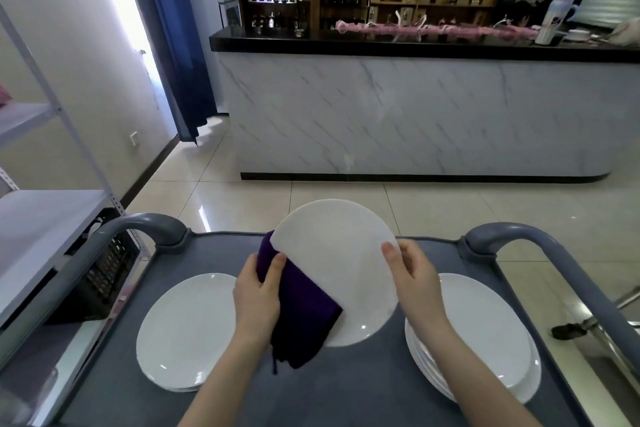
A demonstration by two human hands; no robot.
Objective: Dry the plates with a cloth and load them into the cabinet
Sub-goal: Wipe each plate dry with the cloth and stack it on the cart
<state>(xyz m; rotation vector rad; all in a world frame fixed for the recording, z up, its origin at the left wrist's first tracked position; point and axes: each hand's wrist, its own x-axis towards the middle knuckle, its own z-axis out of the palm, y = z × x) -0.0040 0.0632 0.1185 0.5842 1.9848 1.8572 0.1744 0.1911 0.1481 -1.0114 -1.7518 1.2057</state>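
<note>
Above the grey cart's (346, 392) middle, the right hand (414, 279) is pinching a tilted white plate's (339, 253) rim while the left hand (258, 291) is gripping a purple cloth (304, 312) against it; the plate stack (485, 329) on the cart's right is seemingly awaiting drying, with loading not yet begun

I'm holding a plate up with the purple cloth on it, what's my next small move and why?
Probably slide the purple cloth with your left hand across the held plate toward your right hand: the cloth covers only its lower left, and the right hand grips the opposite rim.
</note>
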